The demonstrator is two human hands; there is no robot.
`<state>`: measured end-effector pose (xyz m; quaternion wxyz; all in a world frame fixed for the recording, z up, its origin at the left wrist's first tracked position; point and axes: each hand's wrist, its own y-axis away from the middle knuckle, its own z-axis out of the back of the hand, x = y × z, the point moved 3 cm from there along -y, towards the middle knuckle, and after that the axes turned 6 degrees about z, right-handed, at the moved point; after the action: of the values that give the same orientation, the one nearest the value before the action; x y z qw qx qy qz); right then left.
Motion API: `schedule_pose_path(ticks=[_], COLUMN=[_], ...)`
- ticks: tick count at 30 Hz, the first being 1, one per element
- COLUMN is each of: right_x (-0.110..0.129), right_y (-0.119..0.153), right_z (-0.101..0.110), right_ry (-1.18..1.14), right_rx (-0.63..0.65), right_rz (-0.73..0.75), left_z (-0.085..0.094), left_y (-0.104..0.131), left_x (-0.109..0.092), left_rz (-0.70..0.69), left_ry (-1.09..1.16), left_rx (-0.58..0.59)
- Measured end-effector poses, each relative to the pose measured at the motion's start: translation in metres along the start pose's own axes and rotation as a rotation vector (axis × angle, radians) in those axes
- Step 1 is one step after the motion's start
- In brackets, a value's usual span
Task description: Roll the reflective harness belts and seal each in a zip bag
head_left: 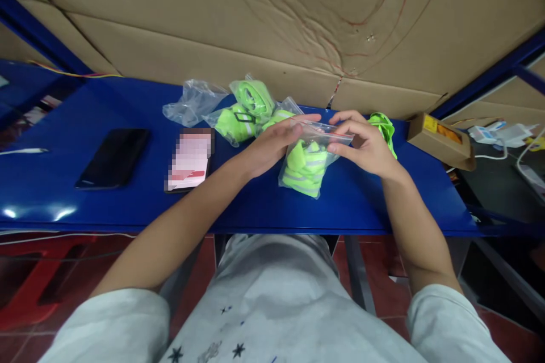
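Observation:
A clear zip-lock bag [336, 137] lies on the blue table in front of me, its red-lined mouth toward the back. Inside it is a folded neon-green strap with silvery stripes [305, 169]. My left hand [276, 142] pinches the left end of the bag's mouth, the thumb on the near side. At the right end, my right hand [361, 144] has thumb and fingers closed around the same edge. Behind my left hand rest several bagged neon-green bundles [251, 99], one showing a black buckle. A loose neon-green bundle [385, 127] sits just beyond my right hand.
Crumpled clear plastic bags [193, 103] lie at the back left. A dark phone [113, 159] and a lit phone [191, 159] are on the left. An open cardboard box [440, 139] stands at the right edge. Cardboard [213, 39] walls off the back.

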<state>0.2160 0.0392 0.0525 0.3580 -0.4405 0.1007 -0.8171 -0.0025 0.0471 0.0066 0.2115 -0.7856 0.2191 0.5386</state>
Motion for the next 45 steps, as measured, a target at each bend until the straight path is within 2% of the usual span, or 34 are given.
schedule_pose_path(ticks=[2,4,7,10,16,20,25,29,35,39,45], right_x=[0.0,-0.001,-0.006,-0.016,-0.027,-0.024,-0.022,-0.025,-0.028,-0.028,-0.023], right_y=[0.004,0.009,0.014,0.016,0.02,0.022,0.021,0.022,0.023,0.02,0.021], right_z=[0.003,0.005,0.004,0.0,-0.004,-0.003,-0.008,-0.009,-0.012,-0.016,-0.016], right_ry=[-0.072,-0.143,-0.229,-0.249,-0.198,-0.182,-0.228,-0.159,-0.104,-0.166,-0.14], right_rx=[-0.022,-0.06,-0.174,-0.253,-0.304,-0.389,-0.339,-0.381,-0.483,-0.49,-0.478], right_rz=[-0.039,-0.085,-0.2,-0.292,-0.375,-0.35,-0.356,-0.331,-0.204,-0.112,-0.069], left_z=[0.004,0.008,0.01,0.011,0.012,0.011,0.012,0.011,0.004,0.001,-0.004], left_y=[0.001,0.002,0.002,0.001,0.001,0.001,0.001,0.001,0.0,0.0,0.001], left_x=[-0.002,-0.003,-0.003,-0.001,0.0,0.002,0.004,0.004,0.007,0.009,0.011], left_rz=[-0.004,-0.031,-0.049,-0.02,0.02,-0.023,-0.076,-0.075,-0.098,-0.108,-0.122], left_ry=[-0.026,-0.064,-0.08,-0.047,0.012,-0.048,-0.083,-0.082,-0.034,-0.033,-0.026], left_rx=[-0.023,-0.097,-0.191,-0.226,-0.236,-0.24,-0.276,-0.277,-0.256,-0.233,-0.18])
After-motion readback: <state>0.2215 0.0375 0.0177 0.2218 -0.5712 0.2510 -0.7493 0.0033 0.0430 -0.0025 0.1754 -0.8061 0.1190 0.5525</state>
